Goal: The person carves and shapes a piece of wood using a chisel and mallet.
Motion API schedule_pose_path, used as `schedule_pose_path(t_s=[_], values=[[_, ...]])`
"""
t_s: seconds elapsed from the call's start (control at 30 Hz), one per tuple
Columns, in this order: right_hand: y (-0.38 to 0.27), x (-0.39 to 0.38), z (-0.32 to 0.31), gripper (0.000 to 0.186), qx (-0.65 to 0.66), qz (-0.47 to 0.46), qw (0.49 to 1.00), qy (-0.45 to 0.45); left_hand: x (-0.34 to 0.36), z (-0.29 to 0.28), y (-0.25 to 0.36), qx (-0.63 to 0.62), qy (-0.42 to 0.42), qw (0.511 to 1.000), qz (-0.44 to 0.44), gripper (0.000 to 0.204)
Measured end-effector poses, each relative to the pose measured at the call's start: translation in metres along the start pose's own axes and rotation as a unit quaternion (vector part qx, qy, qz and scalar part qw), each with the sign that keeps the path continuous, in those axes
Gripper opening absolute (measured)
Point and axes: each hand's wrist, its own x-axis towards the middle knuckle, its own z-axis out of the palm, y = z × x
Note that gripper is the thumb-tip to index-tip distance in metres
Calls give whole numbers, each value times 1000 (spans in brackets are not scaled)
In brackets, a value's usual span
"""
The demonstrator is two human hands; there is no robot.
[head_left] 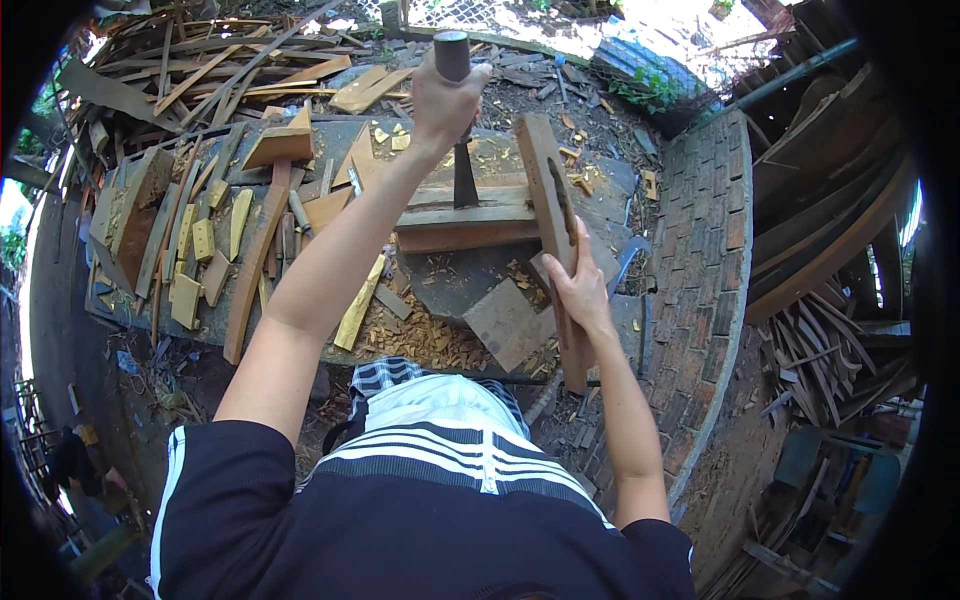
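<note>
Head view: below the left hand (449, 105), the pale beam (430, 214) lies with the chisel (464, 176) standing on its top, that hand's fist wrapped round the handle. The right hand (582, 287) grips a thick wooden bar (548, 205) beside the beam. Chiselling looks underway, with wood chips (415, 350) left of the right hand; cut depth and remaining work cannot be told.

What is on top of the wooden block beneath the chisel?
The chisel in the left hand stands blade-down on the block. The long plank in the right hand hides its right end; anything there cannot be seen.
</note>
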Motion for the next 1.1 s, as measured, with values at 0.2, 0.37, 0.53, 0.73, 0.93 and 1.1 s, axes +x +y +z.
schedule_pose_path(t_s=[0.2, 0.37, 0.53, 0.73, 0.93, 1.1], values=[[-95, 24, -81, 79, 162, -129, 978, 30, -3, 2, -18, 85, 16, 995, 39, 17], [-199, 22, -140, 82, 131, -290, 944, 89, -11, 3, -5, 85, 15, 993, 83, 14], [-212, 26, -153, 77, -198, -200, 958, -54, -19, 15, 0, 2, 23, 990, 141, 17], [-214, 10, -151, 73, -55, -251, 965, 46, -28, 10, 16, 15, -23, 995, 94, 21], [-165, 8, -131, 75, 55, -187, 980, -30, -24, -14, 3, -6, -30, 993, 113, 19], [-62, -1, -53, 78, 190, -7, 981, 44, -7, -48, -9, -203, 93, 972, -70, 19]])
